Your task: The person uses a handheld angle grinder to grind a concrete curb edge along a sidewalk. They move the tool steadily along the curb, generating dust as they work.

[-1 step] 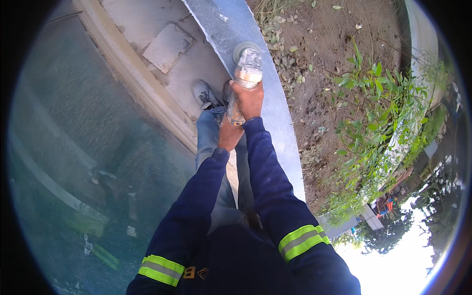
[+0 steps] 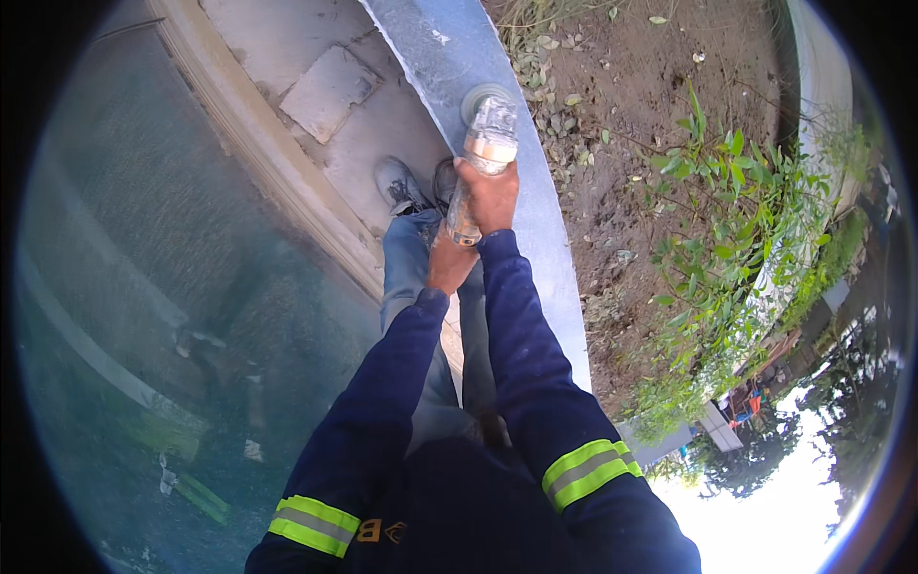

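Note:
An angle grinder [image 2: 493, 129], dusty and wrapped in clear film with an orange band, rests its round disc [image 2: 475, 96] against the grey-white top of a low wall [image 2: 540, 268]. My right hand [image 2: 493, 194] is closed around the grinder's body, just behind its head. Lower down, at the rear end, my left hand [image 2: 448, 262] grips the same tool. Part of the left fingers is hidden under the tool. The disc's underside cannot be seen.
My shoes [image 2: 397, 182] stand on a paved strip left of the wall, near a loose square slab [image 2: 328, 93]. A dark glass pane [image 2: 191, 316] with a beige frame [image 2: 258, 143] runs along the left. Right of the wall lie soil [image 2: 650, 96] and a leafy shrub [image 2: 736, 230].
The grinder and both hands have shifted slightly right and a little nearer along the wall top. My grip looks the same.

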Demonstrator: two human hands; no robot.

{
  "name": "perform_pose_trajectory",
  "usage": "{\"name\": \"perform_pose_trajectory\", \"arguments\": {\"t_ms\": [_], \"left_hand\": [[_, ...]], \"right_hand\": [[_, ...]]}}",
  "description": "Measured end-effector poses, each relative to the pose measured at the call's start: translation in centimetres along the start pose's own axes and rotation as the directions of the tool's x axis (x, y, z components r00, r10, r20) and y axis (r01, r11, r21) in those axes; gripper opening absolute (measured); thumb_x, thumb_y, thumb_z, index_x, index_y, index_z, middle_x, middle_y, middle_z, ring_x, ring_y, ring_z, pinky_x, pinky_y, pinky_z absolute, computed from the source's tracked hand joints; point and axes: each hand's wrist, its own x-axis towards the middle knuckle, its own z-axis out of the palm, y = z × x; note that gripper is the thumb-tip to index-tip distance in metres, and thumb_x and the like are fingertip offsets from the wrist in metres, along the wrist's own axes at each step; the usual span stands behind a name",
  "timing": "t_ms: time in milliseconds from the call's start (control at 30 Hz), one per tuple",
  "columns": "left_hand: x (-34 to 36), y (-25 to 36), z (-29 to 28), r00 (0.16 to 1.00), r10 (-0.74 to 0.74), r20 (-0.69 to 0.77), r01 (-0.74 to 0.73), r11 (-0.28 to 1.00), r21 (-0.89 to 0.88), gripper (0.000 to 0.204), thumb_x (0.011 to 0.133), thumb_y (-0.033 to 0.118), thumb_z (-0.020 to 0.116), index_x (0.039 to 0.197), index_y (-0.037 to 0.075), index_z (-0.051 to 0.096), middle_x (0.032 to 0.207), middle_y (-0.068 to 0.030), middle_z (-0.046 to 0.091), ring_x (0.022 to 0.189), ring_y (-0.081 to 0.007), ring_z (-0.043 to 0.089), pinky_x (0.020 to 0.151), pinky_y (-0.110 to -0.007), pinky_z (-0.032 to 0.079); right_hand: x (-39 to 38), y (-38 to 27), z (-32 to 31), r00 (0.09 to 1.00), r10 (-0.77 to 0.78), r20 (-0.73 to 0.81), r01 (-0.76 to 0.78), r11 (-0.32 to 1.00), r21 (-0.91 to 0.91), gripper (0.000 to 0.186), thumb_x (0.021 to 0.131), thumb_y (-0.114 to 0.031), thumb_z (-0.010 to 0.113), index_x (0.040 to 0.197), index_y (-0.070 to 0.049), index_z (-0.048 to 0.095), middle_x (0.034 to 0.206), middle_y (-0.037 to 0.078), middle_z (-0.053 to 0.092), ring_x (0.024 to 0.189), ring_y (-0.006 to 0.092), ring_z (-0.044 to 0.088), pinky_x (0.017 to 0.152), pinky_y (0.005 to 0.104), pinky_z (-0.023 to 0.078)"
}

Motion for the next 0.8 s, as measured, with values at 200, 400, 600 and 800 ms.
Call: {"name": "perform_pose_trajectory", "arguments": {"t_ms": [200,400,600,800], "left_hand": [[1.8,0.2,0.8,0.996,0.047,-0.079,-0.064,0.970,-0.236,0.069,0.081,0.022,0.088,0.137,0.000,0.053,0.123,-0.0240,0.071,0.117,-0.0432,0.069,0.097,-0.047,0.055],[0.8,0.0,-0.6,0.968,0.115,-0.222,-0.179,0.938,-0.296,0.071,0.081,0.021,0.089,0.138,0.000,0.054,0.127,-0.0211,0.071,0.119,-0.0393,0.070,0.099,-0.045,0.055],[-1.8,0.1,0.3,0.969,0.070,-0.236,-0.114,0.977,-0.181,0.072,0.081,0.022,0.091,0.138,0.000,0.054,0.128,-0.0209,0.071,0.121,-0.0381,0.069,0.100,-0.044,0.055],[-0.3,0.3,3.0,0.970,0.094,-0.222,-0.173,0.913,-0.369,0.071,0.080,0.022,0.091,0.136,-0.001,0.055,0.127,-0.0215,0.072,0.120,-0.0370,0.071,0.099,-0.045,0.055]], "right_hand": [[1.9,-1.3,2.0,0.996,-0.046,0.082,0.048,0.998,-0.031,0.070,0.075,-0.034,0.091,0.123,0.007,0.060,0.108,0.024,0.076,0.101,0.0376,0.076,0.091,0.0447,0.057],[-0.5,-2.1,4.2,0.986,-0.055,0.158,0.088,0.975,-0.205,0.069,0.074,-0.034,0.091,0.122,0.004,0.061,0.108,0.025,0.076,0.103,0.0407,0.076,0.092,0.0464,0.057],[-1.9,-1.2,2.5,0.988,-0.053,0.143,0.083,0.974,-0.209,0.070,0.075,-0.035,0.091,0.123,0.005,0.059,0.110,0.025,0.075,0.101,0.0393,0.076,0.092,0.0468,0.057],[-0.3,-1.0,1.8,0.976,-0.121,0.179,0.168,0.947,-0.273,0.071,0.075,-0.035,0.091,0.123,0.006,0.059,0.109,0.026,0.075,0.101,0.0394,0.075,0.092,0.0465,0.057]]}}
